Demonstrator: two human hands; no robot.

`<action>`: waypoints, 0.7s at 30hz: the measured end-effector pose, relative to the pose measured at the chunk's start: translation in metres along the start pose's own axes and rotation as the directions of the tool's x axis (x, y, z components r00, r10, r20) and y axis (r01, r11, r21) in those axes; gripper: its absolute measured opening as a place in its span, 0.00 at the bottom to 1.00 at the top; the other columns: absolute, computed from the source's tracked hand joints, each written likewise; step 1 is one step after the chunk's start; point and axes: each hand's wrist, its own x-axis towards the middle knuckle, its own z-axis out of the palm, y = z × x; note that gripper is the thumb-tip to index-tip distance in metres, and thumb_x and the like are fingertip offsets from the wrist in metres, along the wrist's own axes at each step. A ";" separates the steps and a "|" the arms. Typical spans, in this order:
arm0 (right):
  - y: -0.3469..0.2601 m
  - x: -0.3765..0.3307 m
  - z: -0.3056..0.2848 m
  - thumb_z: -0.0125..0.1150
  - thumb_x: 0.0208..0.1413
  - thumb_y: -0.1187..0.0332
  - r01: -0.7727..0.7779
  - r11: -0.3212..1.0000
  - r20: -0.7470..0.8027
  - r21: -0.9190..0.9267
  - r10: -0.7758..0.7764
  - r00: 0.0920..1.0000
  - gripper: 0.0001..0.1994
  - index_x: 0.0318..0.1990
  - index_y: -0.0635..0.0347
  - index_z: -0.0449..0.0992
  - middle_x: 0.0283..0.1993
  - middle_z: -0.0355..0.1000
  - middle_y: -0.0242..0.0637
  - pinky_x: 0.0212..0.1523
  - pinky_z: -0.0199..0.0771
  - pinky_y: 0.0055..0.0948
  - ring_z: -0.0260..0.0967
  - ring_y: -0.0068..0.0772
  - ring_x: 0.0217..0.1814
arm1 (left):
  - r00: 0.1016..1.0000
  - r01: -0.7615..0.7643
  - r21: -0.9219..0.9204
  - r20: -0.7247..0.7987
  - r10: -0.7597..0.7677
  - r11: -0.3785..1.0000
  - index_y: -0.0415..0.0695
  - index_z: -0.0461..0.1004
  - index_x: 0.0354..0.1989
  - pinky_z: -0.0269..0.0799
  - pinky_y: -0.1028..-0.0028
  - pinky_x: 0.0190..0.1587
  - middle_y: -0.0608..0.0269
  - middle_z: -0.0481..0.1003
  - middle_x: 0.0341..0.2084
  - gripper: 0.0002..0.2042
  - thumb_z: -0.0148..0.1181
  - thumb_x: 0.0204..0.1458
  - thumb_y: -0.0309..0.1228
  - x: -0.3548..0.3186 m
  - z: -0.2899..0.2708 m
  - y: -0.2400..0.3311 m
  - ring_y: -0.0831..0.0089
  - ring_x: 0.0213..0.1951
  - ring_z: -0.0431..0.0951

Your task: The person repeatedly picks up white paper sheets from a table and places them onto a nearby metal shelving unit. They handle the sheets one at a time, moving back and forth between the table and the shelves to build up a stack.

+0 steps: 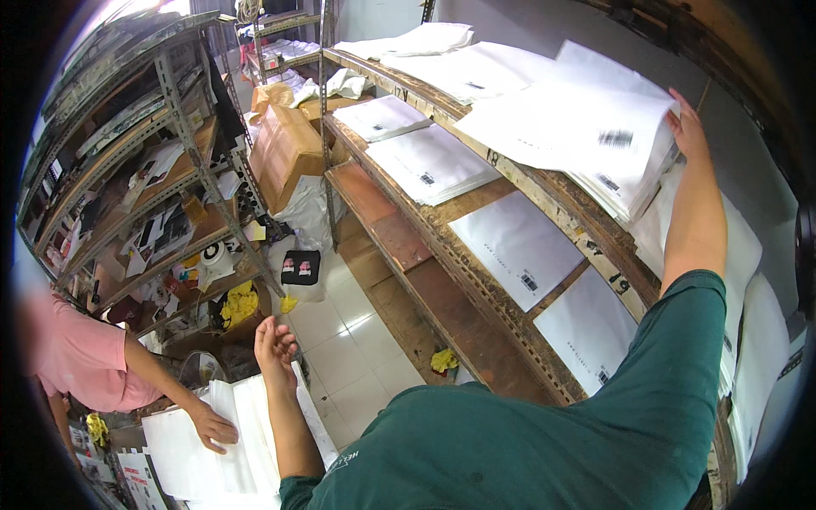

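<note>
My right hand (687,129) pinches the right edge of a large white printed sheet (578,106) and lifts it off a stack of white sheets (625,194) on the upper shelf (544,185). A small dark printed block shows near the sheet's lower corner. Part of the stack is covered by the raised sheet. My left hand (276,344) hangs in the air over the tiled floor, its fingers loosely curled and apart, with nothing visible in it.
More white sheets (432,163) lie along the middle shelf. At the lower left, a co-worker's hand (212,427) rests on a pile of white sheets (246,408). A metal rack (178,110) with clutter stands at left, near a cardboard box (289,153) and a black bag (301,267).
</note>
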 end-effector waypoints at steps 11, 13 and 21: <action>0.052 -0.004 0.014 0.43 0.54 0.76 -0.550 0.758 0.081 0.352 0.560 0.824 0.18 0.50 0.54 0.73 0.47 0.72 0.37 0.45 0.68 0.24 0.68 0.27 0.47 | 0.988 0.143 0.055 -0.071 -0.139 0.988 0.52 0.70 0.40 0.65 0.85 0.28 0.75 0.73 0.26 0.11 0.55 0.54 0.42 -0.012 0.004 -0.036 0.85 0.26 0.71; 0.050 -0.005 0.015 0.46 0.53 0.76 -0.559 0.762 0.095 0.327 0.562 0.822 0.17 0.49 0.54 0.74 0.47 0.72 0.38 0.46 0.68 0.26 0.67 0.27 0.49 | 0.986 0.147 0.059 -0.081 -0.142 0.987 0.52 0.70 0.40 0.65 0.85 0.28 0.74 0.73 0.26 0.11 0.55 0.54 0.42 -0.015 0.006 -0.039 0.85 0.26 0.71; 0.013 0.001 0.008 0.62 0.43 0.67 -0.367 0.879 -0.117 -0.305 0.348 0.930 0.21 0.49 0.51 0.75 0.51 0.70 0.35 0.54 0.62 0.28 0.61 0.31 0.57 | 0.983 0.179 0.083 -0.059 -0.175 0.980 0.52 0.70 0.41 0.66 0.84 0.29 0.74 0.73 0.27 0.12 0.56 0.53 0.43 -0.027 0.006 -0.049 0.85 0.27 0.71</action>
